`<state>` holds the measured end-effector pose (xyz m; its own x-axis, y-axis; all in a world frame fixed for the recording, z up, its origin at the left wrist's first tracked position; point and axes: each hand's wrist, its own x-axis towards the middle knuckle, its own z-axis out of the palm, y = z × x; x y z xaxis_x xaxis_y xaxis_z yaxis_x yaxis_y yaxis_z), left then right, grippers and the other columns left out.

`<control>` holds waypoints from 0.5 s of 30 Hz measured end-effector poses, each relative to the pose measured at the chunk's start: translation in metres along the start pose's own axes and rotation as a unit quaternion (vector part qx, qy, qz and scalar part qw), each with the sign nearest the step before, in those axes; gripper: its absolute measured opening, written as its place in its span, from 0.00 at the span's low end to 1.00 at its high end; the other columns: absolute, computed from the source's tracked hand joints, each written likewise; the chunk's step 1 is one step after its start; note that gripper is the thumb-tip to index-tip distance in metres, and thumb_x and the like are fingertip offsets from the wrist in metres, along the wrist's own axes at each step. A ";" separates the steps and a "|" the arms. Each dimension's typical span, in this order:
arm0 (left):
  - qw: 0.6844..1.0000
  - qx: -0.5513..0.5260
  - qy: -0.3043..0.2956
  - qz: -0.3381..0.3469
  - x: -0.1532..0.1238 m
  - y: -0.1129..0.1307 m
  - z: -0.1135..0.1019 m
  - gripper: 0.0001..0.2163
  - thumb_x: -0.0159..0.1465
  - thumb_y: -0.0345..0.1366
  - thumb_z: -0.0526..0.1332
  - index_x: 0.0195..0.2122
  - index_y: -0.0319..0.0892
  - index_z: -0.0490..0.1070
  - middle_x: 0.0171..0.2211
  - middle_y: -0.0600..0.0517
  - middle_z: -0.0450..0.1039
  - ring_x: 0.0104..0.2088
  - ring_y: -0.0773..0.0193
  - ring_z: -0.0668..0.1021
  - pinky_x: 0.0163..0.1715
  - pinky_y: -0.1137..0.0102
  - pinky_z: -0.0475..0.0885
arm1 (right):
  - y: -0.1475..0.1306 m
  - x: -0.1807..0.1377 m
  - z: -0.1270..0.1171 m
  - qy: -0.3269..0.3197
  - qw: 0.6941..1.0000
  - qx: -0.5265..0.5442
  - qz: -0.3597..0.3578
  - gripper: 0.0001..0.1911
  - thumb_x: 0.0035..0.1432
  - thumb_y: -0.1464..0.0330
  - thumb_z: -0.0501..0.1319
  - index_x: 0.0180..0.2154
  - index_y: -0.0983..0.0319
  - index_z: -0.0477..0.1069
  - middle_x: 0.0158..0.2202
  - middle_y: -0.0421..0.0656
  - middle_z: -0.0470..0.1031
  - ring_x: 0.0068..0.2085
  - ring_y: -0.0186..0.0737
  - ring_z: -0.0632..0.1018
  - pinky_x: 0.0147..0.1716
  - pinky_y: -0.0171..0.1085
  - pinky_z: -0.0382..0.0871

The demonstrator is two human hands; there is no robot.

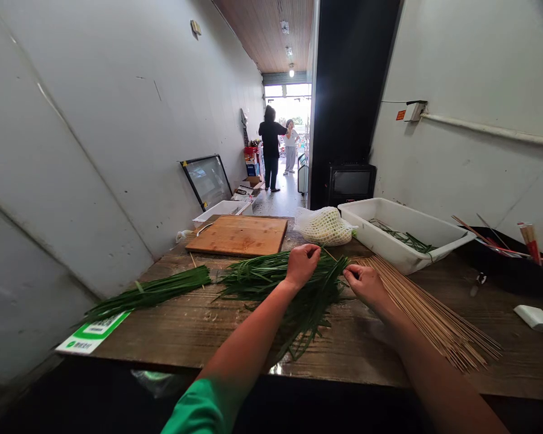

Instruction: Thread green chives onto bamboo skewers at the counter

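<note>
My left hand point(302, 265) is closed in a pinch above the pile of garlic chives point(253, 276). A thin bamboo skewer point(329, 255) runs from its fingertips toward the right. My right hand point(365, 283) pinches the ends of some chive leaves point(337, 274) close to the skewer's far end; the skewer's exact contact with the leaves is hard to see. More leaves hang down toward the table's front edge. Beside my right forearm lies a fanned bunch of bamboo skewers point(429, 310). To the left rests a flat bundle of chives point(154, 292) with a skewer through it.
A wooden cutting board point(239, 235) lies at the table's back. Right of it are a net-wrapped bundle point(326, 226), a white tub point(398, 232) with some leaves, and a black tray point(502, 247). A green-and-white card point(95, 331) sits at the left corner. Two people stand near the doorway.
</note>
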<state>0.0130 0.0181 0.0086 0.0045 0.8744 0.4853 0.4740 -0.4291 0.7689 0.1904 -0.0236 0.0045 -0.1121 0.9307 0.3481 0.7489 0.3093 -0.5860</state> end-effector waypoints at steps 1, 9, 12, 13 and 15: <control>1.000 -0.002 0.002 0.001 0.000 0.000 0.000 0.08 0.60 0.33 0.57 0.30 0.38 0.76 0.23 0.53 0.75 0.24 0.70 0.73 0.28 0.75 0.65 | 0.001 0.000 0.001 0.001 1.000 -0.002 0.001 0.17 0.53 0.61 0.51 0.22 0.63 0.71 0.17 0.40 0.66 0.20 0.32 0.64 0.21 0.32 0.51; 1.000 -0.002 0.006 0.007 -0.001 -0.001 0.001 0.08 0.60 0.34 0.57 0.31 0.38 0.76 0.23 0.52 0.75 0.24 0.69 0.73 0.28 0.75 0.66 | 0.003 0.001 0.002 0.001 1.000 0.000 -0.004 0.18 0.54 0.61 0.50 0.22 0.63 0.71 0.17 0.40 0.67 0.20 0.32 0.64 0.22 0.33 0.51; 1.000 -0.006 0.009 0.008 0.000 -0.002 0.001 0.08 0.60 0.34 0.57 0.31 0.38 0.76 0.23 0.53 0.75 0.24 0.70 0.73 0.28 0.75 0.66 | 0.003 0.000 0.002 -0.001 1.000 -0.002 -0.003 0.18 0.54 0.61 0.50 0.22 0.63 0.71 0.17 0.40 0.66 0.20 0.32 0.64 0.22 0.33 0.51; 1.000 -0.010 0.011 0.009 0.000 -0.002 0.001 0.08 0.60 0.34 0.57 0.31 0.38 0.76 0.23 0.53 0.75 0.24 0.70 0.73 0.28 0.75 0.66 | 0.003 0.000 0.002 -0.002 1.000 -0.002 -0.003 0.18 0.54 0.61 0.50 0.22 0.63 0.71 0.17 0.40 0.66 0.20 0.32 0.64 0.22 0.33 0.50; 1.000 -0.014 0.013 0.010 0.000 -0.002 0.002 0.08 0.60 0.34 0.57 0.31 0.38 0.75 0.23 0.53 0.75 0.24 0.70 0.73 0.28 0.75 0.66 | 0.003 0.000 0.002 -0.001 1.000 -0.003 -0.003 0.18 0.54 0.60 0.50 0.22 0.63 0.71 0.17 0.40 0.66 0.21 0.32 0.64 0.22 0.33 0.51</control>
<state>0.0132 0.0193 0.0059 -0.0101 0.8596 0.5109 0.4489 -0.4527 0.7705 0.1912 -0.0217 0.0010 -0.1184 0.9292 0.3500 0.7516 0.3142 -0.5799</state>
